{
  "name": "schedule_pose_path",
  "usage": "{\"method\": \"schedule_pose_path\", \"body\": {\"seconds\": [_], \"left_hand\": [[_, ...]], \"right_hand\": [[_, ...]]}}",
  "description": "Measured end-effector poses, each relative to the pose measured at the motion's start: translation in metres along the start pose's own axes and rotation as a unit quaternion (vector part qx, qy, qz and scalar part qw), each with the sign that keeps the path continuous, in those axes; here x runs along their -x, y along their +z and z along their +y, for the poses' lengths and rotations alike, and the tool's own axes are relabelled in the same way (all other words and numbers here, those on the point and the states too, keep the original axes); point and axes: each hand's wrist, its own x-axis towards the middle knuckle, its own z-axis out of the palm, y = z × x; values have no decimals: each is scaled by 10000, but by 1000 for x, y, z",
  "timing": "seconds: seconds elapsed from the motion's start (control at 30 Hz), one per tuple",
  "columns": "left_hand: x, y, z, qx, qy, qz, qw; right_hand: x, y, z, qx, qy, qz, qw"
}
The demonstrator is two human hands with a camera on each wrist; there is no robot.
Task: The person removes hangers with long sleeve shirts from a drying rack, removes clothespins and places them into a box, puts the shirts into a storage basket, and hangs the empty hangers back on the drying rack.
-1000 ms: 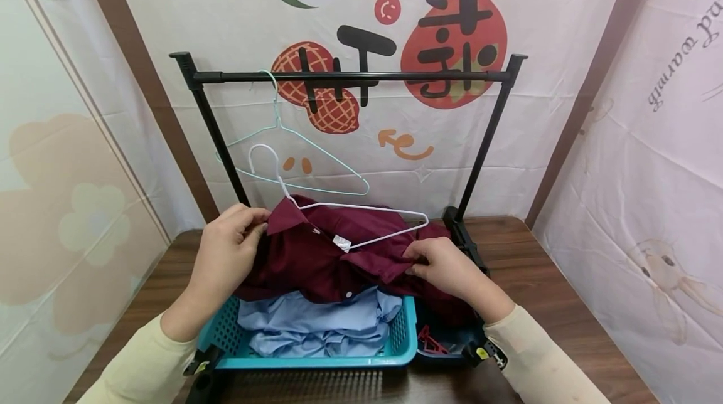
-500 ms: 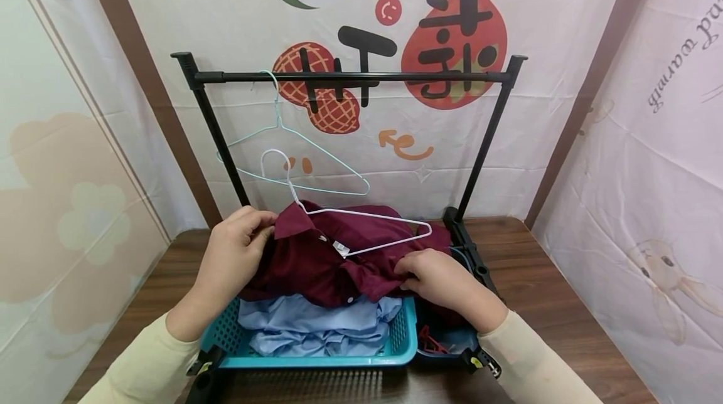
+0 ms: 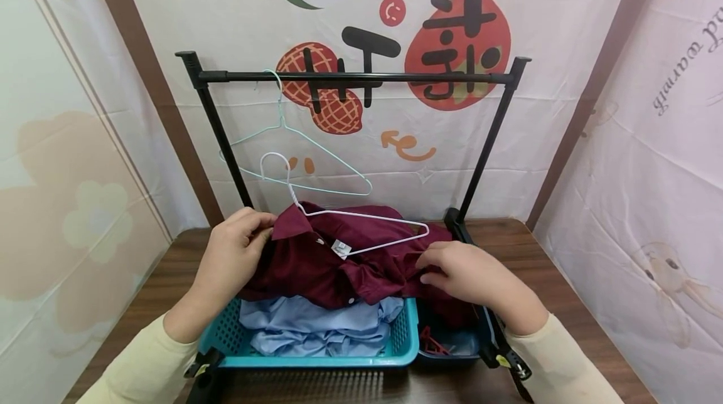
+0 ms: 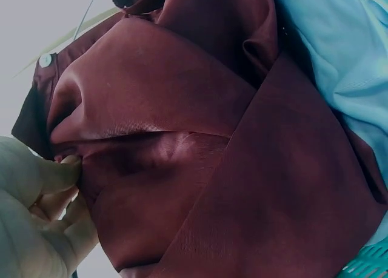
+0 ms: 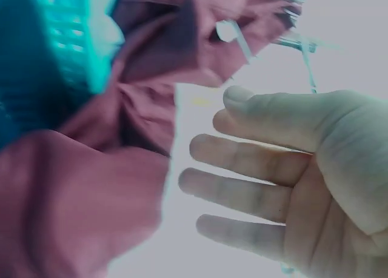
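Observation:
A maroon button-up shirt (image 3: 302, 266) lies bunched over the baskets, its white neck tag (image 3: 341, 248) showing. My left hand (image 3: 226, 260) pinches the shirt beside its collar; in the left wrist view the thumb (image 4: 60, 172) and fingers grip a fold. A white hanger (image 3: 290, 186) pokes up through the neck. One of its arms is hidden inside the shirt, while the other lies outside across the cloth. My right hand (image 3: 480, 272) is beside the shirt's right part, and the right wrist view shows its fingers (image 5: 242, 193) spread, holding nothing.
Behind stands a black rack (image 3: 384, 76) with a mint-green hanger (image 3: 280, 106) on its bar. Light-blue clothing (image 3: 322, 325) fills a teal basket (image 3: 316, 362). At its right, a dark blue container (image 3: 463, 342) holds a red item (image 3: 432, 342). Everything rests on a wooden table (image 3: 542, 303).
My right hand has let go of the shirt and moved right. Hanger and collar have shifted slightly down and right, with my left hand still gripping the cloth.

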Motion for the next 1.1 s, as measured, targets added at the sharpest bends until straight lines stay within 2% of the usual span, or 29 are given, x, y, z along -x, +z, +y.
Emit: {"method": "schedule_pose_path", "body": {"seconds": [0.07, 0.13, 0.2, 0.3, 0.37, 0.43, 0.53, 0.67, 0.77, 0.9, 1.1], "left_hand": [[0, 0, 0, 18, 17, -11, 10000], [0, 0, 0, 32, 43, -23, 10000], [-1, 0, 1, 43, 64, -32, 10000], [-1, 0, 1, 62, 97, -51, 9999], [-1, 0, 1, 61, 128, -72, 9999], [-1, 0, 2, 59, 165, -105, 9998], [0, 1, 3, 19, 216, -141, 9997], [0, 2, 4, -55, 266, -178, 9995], [1, 3, 6, -83, 297, -232, 9993], [2, 4, 8, -96, 333, -318, 9989], [2, 5, 13, -152, 447, -294, 9985]], "right_hand": [[4, -11, 1, -54, -118, 309, 9994], [7, -20, 3, -106, -375, 824, 9958], [8, -28, 4, -168, -678, 1449, 9870], [6, -34, 4, -94, -942, 2352, 9673], [3, -35, 3, -47, -942, 2705, 9581], [0, -35, 3, 34, -812, 2850, 9551], [-5, -33, 2, 96, -532, 2676, 9620], [-13, -29, 1, -88, -92, 2043, 9788], [-18, -26, 0, -371, 133, 1585, 9866], [-21, -22, -1, -713, 215, 1232, 9896], [-21, -15, 2, -1018, 178, 928, 9903]]}}
